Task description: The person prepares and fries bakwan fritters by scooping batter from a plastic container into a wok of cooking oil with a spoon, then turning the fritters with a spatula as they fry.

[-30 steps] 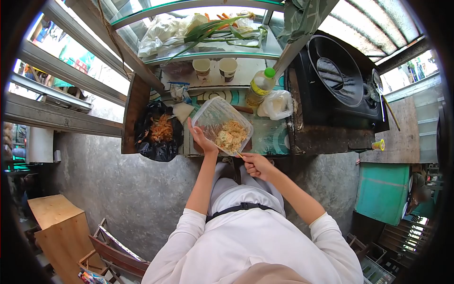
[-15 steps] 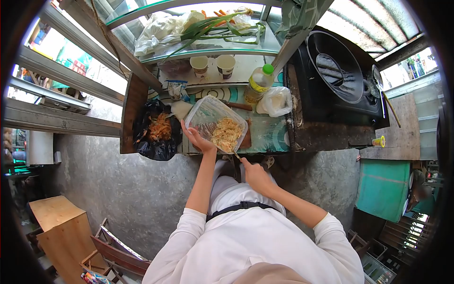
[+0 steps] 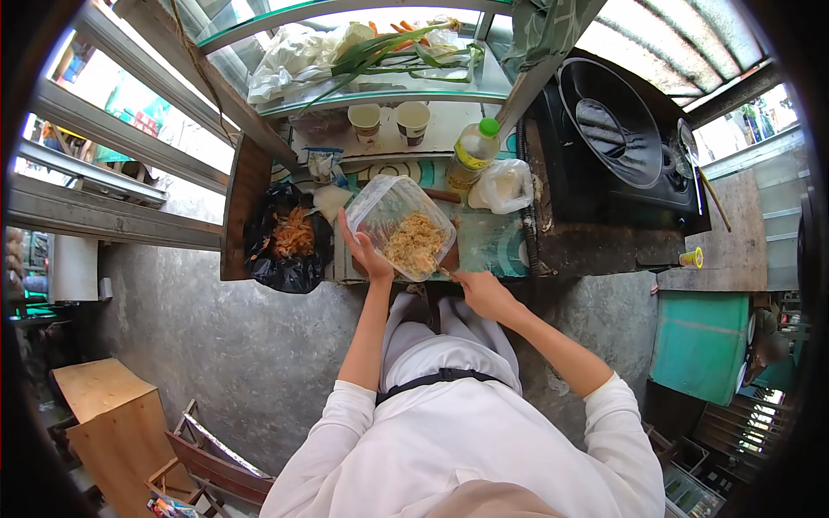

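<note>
My left hand grips the left side of a clear plastic container, which is tilted toward me above the counter. A pale yellow-orange chopped mixture lies heaped in its lower right part. Closed around a thin utensil, my right hand is at the container's lower right corner; the utensil's far end cannot be made out. Partly hidden behind the container are a brown wooden handle and a brown board. A white plastic bag lies near my left fingertips.
On the left, a black plastic bag holds orange shreds. Two paper cups, a green-capped oil bottle and a tied white bag stand behind. A wok sits on the right; spring onions lie on the glass shelf.
The container has shifted slightly right and tilted a bit more. My right hand has moved right and a little up, with the utensil.
</note>
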A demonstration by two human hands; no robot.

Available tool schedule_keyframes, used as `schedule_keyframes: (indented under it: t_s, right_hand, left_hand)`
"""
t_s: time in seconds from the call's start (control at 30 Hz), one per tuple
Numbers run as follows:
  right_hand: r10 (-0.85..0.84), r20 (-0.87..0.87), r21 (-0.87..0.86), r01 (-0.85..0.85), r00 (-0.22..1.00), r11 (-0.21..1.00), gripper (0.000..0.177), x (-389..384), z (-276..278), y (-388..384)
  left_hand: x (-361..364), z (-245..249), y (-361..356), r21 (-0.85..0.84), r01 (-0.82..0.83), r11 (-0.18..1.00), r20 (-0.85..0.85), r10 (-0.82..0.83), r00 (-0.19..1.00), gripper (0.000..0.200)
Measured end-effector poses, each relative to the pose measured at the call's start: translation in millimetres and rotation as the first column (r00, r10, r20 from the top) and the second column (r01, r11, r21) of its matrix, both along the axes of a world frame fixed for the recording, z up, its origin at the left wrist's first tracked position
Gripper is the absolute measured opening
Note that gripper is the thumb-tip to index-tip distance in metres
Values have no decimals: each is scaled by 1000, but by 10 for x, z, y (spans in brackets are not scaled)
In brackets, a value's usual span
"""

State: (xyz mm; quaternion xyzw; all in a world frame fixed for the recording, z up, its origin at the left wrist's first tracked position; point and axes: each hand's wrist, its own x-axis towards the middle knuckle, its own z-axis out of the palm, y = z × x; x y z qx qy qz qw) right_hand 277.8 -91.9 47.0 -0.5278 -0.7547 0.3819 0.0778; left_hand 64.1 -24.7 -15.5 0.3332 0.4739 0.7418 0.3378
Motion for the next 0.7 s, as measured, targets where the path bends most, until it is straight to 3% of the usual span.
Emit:
schedule_keyframes:
  t_s: [0.1, 0.2, 0.3, 0.4, 0.43, 0.47, 0.5, 0.6, 0.7]
  right_hand:
    - [29, 325, -78, -4, 945, 997, 30, -175, 487, -70]
    - [85, 359, -128, -41, 929, 991, 38, -294, 515, -104]
    - [41, 266, -172, 5, 963, 985, 38, -343, 392, -163]
    - [60, -108, 163, -42, 992, 986, 35, -209, -379, -252]
    - [-154, -236, -280, 84, 960, 956, 31, -182, -259, -178]
    - [-394, -253, -677, 130, 884, 725, 28, -120, -126, -52]
    - [-603, -155, -934, 82, 783, 347, 25, -72, 21, 46]
    - [-695, -166, -974, -8, 699, 225, 27, 17, 181, 137]
    - [-505, -125, -891, 127, 854, 435, 29, 26, 187, 246]
  left_hand:
    - [14, 4, 11, 6, -3, 1000, 7, 2, 1000, 72]
    - [70, 90, -4, -3, -16, 1000, -48, 16, 999, 72]
    - [132, 148, 4, -16, -31, 999, -22, 31, 999, 72]
    - [142, 141, -3, -43, -46, 998, -11, 46, 999, 72]
    - [133, 125, -5, -53, -51, 997, -20, 50, 999, 73]
    - [118, 113, -5, -43, -25, 999, 21, 26, 999, 73]
    - [93, 53, -8, -32, 0, 1000, 63, 2, 998, 73]
    - [13, -79, 1, -9, 60, 998, 152, -58, 987, 74]
    - [-12, -147, -13, 7, 138, 990, 166, -138, 977, 74]
